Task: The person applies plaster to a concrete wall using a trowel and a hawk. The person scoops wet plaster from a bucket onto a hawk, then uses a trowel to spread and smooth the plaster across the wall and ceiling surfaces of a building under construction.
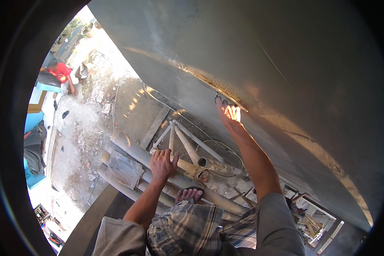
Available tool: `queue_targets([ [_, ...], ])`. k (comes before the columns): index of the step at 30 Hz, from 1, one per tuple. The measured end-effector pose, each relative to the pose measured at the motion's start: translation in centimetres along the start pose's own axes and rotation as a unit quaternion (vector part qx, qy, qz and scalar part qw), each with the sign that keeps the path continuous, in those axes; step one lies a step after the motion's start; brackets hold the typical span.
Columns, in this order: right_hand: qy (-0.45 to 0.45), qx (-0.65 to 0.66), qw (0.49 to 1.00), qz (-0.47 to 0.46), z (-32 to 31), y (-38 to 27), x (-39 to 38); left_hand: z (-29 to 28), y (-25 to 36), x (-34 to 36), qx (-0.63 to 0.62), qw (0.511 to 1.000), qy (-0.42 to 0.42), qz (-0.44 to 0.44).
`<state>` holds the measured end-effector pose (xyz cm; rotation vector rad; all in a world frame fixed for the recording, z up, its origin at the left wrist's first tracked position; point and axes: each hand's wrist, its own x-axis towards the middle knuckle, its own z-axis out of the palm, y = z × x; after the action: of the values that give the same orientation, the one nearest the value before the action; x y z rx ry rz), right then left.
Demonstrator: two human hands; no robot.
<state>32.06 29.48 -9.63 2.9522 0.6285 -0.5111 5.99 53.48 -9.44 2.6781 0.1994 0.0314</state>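
My right hand (228, 113) grips what looks like a trowel (217, 96), its blade pressed to the grey plastered wall (294, 64) along a sunlit streak; the tool is partly hidden by my fingers. My left hand (162, 166) is lower and left, its fingers curled on a pale scaffold pipe (183, 166). My sandalled foot (190, 194) rests on the pipes below, beside a weathered flat board (124, 168).
Below lie more scaffold tubes (190, 141), a hose (158, 94) along the wall's foot and a rubble-strewn yard (89, 132). A person in red (62, 74) crouches at the far left near blue structures (34, 123). Timber scraps (313, 224) lie at lower right.
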Motion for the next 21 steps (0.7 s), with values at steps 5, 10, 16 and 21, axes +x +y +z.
queue_targets([
  [5,0.154,0.006,0.988,-0.002,-5.3,-0.6,-0.4,0.4,0.4,0.1,-0.009,1.000,-0.010,-0.004],
  [10,0.308,0.045,0.950,-0.014,-15.2,-0.6,-4.5,0.5,0.0,0.0,-0.019,1.000,0.024,0.005],
  [16,0.376,0.154,0.914,0.012,-27.6,4.9,-13.8,0.0,0.5,0.2,0.002,1.000,-0.006,0.014],
  [21,0.526,0.267,0.804,0.076,-34.7,10.3,-24.4,0.3,0.1,-0.2,0.004,1.000,-0.006,0.019],
])
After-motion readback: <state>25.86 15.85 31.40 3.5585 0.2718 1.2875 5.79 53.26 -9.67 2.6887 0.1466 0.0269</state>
